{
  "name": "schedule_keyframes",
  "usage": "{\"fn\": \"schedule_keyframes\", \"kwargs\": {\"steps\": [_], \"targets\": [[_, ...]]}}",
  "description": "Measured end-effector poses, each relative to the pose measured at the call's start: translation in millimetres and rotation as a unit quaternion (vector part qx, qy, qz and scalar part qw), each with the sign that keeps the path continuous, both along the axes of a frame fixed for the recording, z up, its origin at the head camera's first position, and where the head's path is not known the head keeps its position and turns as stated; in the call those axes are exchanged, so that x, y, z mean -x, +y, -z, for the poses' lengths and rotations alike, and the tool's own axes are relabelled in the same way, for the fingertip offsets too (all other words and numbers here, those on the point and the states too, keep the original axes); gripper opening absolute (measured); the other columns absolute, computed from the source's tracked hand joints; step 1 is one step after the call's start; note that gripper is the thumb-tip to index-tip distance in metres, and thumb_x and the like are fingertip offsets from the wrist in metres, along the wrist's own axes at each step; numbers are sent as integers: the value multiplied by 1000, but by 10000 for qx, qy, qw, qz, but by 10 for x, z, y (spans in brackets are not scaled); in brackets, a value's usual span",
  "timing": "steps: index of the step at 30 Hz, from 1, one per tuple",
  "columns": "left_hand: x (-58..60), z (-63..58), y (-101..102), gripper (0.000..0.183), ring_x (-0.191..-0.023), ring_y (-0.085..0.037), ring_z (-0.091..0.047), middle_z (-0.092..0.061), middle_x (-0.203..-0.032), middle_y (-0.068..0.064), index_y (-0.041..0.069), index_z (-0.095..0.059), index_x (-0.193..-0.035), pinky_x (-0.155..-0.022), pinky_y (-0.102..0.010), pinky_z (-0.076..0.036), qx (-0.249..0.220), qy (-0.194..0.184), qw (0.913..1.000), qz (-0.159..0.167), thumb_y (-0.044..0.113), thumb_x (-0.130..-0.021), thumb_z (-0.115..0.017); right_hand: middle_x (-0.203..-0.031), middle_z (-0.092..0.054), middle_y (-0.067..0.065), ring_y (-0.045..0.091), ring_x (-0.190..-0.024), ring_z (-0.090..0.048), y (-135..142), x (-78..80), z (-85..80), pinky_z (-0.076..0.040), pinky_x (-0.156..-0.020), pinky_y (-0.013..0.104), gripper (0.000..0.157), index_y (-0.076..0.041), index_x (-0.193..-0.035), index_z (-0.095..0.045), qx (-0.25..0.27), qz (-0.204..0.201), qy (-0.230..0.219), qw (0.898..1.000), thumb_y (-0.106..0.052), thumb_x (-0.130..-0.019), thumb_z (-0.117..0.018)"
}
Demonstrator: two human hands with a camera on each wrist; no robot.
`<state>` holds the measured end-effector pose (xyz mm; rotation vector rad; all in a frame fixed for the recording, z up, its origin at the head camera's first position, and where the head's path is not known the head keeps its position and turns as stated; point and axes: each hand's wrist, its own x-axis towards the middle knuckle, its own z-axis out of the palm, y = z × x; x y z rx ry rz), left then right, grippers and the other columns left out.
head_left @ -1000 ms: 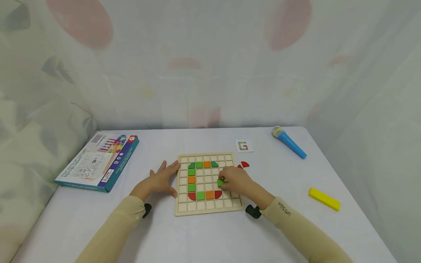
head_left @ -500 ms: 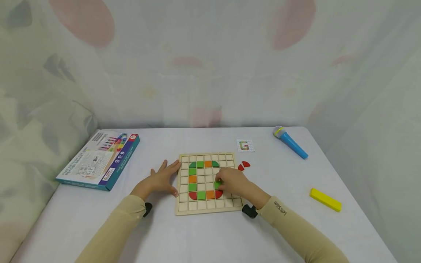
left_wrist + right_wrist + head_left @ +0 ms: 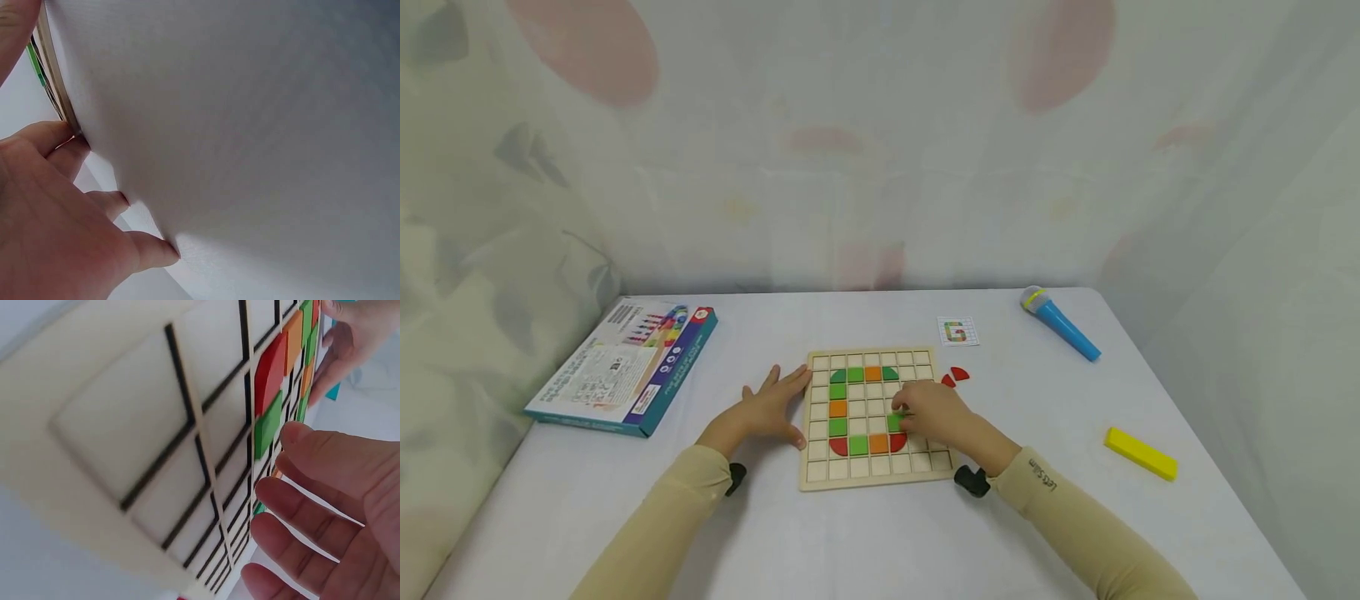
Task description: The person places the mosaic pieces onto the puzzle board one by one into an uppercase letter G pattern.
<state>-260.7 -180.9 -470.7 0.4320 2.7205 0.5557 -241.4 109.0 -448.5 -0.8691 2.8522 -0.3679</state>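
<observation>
A wooden grid board (image 3: 880, 482) lies flat on the table, with green, orange and red tiles set in some of its squares. My left hand (image 3: 767, 410) is spread along the board's left edge, thumb and fingertips against it; its fingers (image 3: 62, 140) meet the board's side in the left wrist view. Over the right part of the board hovers my right hand (image 3: 936, 412), fingers loosely bent. A green square tile (image 3: 269, 430) lies in a cell beside its thumb (image 3: 297, 434), directly above a red rounded corner tile (image 3: 897, 442).
Two red wedge pieces (image 3: 959, 374) lie right of the board. Behind them is a small card (image 3: 957, 332) with a coloured G pattern. A blue toy microphone (image 3: 1063, 325) and a yellow bar (image 3: 1141, 454) are at the right. A flat box (image 3: 625, 367) stands at the left.
My right hand has lowered the green tile it pinched into a cell above the red corner tile and loosened its fingers from it. The left hand has stayed at the board's edge.
</observation>
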Motion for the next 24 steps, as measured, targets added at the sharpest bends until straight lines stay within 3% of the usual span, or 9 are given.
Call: {"fn": "schedule_keyframes", "kwargs": {"steps": [7, 15, 19, 24], "targets": [[-1, 23, -9, 123, -137, -45, 2, -15, -154, -7, 14, -23, -148, -89, -79, 2, 5, 39, 10000, -7, 43, -47, -87, -92, -62, -3, 11, -82, -57, 207, 68, -75, -49, -70, 27, 24, -12, -104, -68, -47, 435, 215, 9988, -19, -81, -71], [5, 1, -12, 123, -137, -44, 3, -15, -154, -7, 13, -22, -148, -89, -79, 2, -41, 4, 10000, 6, 42, -47, -87, -91, -63, 5, 14, -72, -53, 526, 233, -136, -48, -60, 28, 29, -8, -107, -67, -38, 1030, 409, 9938, -13, -79, -71], [11, 1, -17, 124, -137, -44, 3, -14, -154, -7, 13, -21, -148, -89, -79, 2, -51, -17, 10000, 32, 43, -47, -86, -92, -61, 7, 17, -75, -55, 661, 343, -94, -49, -63, 30, 31, -5, -109, -66, -3, 1291, 447, 9906, -10, -79, -71], [13, 17, -20, 124, -137, -45, 3, -14, -154, -7, 13, -21, -148, -88, -80, 1, -11, 9, 10000, 84, 45, -47, -86, -96, -59, 7, 20, -82, -58, 735, 455, -20, -51, -69, 34, 33, -6, -110, -66, -137, 1328, 300, 9906, -9, -78, -72]]}}
